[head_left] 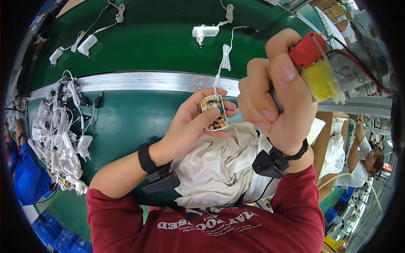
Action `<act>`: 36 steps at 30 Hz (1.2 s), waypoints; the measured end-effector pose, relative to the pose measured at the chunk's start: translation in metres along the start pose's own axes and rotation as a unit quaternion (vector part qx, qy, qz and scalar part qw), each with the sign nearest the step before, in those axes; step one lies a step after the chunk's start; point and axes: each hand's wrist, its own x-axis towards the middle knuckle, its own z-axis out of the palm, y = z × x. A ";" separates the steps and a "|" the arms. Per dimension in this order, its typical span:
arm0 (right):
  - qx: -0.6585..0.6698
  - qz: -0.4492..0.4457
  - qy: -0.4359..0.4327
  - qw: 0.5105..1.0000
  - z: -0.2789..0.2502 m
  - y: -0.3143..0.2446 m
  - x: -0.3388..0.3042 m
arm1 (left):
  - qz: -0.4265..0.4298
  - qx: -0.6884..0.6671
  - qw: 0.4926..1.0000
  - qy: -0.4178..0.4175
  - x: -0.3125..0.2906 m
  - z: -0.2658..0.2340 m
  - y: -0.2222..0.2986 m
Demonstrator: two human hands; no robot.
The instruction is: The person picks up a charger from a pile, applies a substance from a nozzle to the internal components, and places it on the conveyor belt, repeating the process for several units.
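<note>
My left hand (190, 126) holds a small open white charger shell (214, 113) with a circuit board inside; a white cable (226, 57) runs from it up over the green table. My right hand (274, 97) is raised to the right of it, fist closed around the grip of a powered tool (320, 71) with red and yellow parts and a grey metal body. The tool's tip is hidden behind my fingers. Both wrists wear black bands with black boxes. A crumpled beige cloth (219, 168) lies under my hands.
A heap of white chargers and cables (59, 135) lies at the left on the green table (139, 122). Single white chargers (87, 44) (205, 32) lie beyond a metal rail (139, 80). A person in blue (25, 168) is at far left, another person (363, 160) at right.
</note>
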 end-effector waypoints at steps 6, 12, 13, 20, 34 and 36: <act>0.017 0.029 0.014 0.999 0.005 -0.008 -0.003 | 0.002 0.001 1.000 0.001 0.001 0.000 0.000; 0.004 0.019 0.007 1.000 0.006 -0.008 -0.002 | -0.011 -0.046 0.999 -0.019 0.003 -0.001 -0.001; -0.003 0.012 0.013 1.000 0.008 -0.007 -0.003 | -0.016 -0.073 0.997 -0.030 0.003 -0.002 -0.001; -0.044 -0.019 -0.067 0.997 -0.002 0.003 -0.007 | -0.008 -0.131 0.989 -0.065 0.000 0.001 -0.003; 0.015 -0.020 -0.035 0.999 -0.002 -0.006 -0.002 | -0.030 -0.096 0.992 -0.078 0.010 -0.001 0.000; 0.051 -0.029 -0.018 0.998 -0.002 -0.009 -0.003 | -0.030 -0.040 0.994 -0.092 0.020 -0.004 0.005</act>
